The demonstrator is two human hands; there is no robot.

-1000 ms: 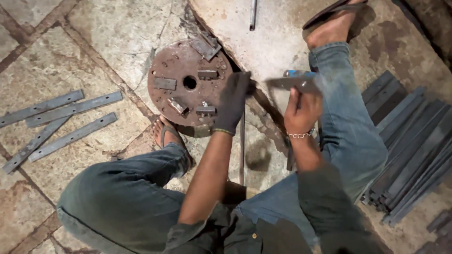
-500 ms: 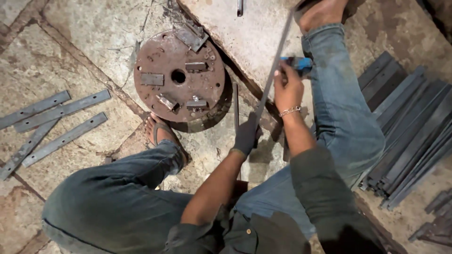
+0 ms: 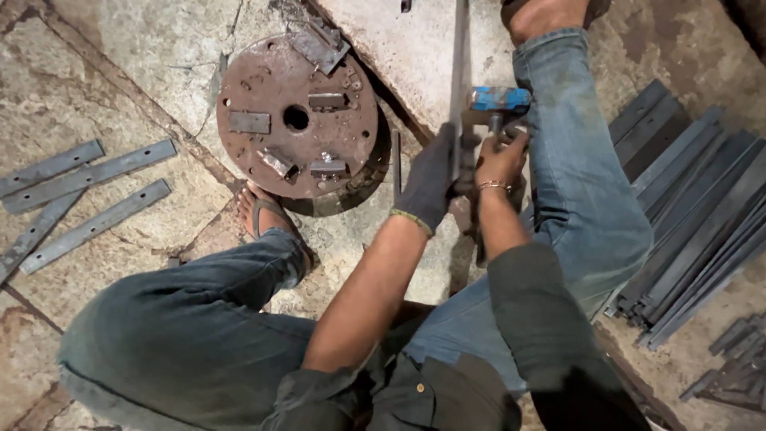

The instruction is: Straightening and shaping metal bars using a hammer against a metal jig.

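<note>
I sit on the stone floor with my knees apart. My left hand (image 3: 431, 179), in a dark glove, grips a long flat metal strip (image 3: 459, 72) that stands nearly upright and reaches past the top edge. My right hand (image 3: 501, 160), bare with a bracelet at the wrist, holds the handle of a hammer with a blue head (image 3: 499, 99), right beside the strip. Left of my hands, a rusty round steel plate (image 3: 297, 120) with welded blocks and a centre hole lies on the floor.
Several drilled flat strips (image 3: 88, 172) lie on the floor at far left. A stack of long grey metal bars (image 3: 694, 207) rests at right. My sandalled left foot (image 3: 267, 215) sits below the plate; my right foot (image 3: 542, 14) is at top. A short rod (image 3: 396, 160) lies near the plate.
My left hand left the round plate and took hold of the long strip, which now stands upright. My right hand with the hammer stayed beside it. The camera tilted, shifting the plate.
</note>
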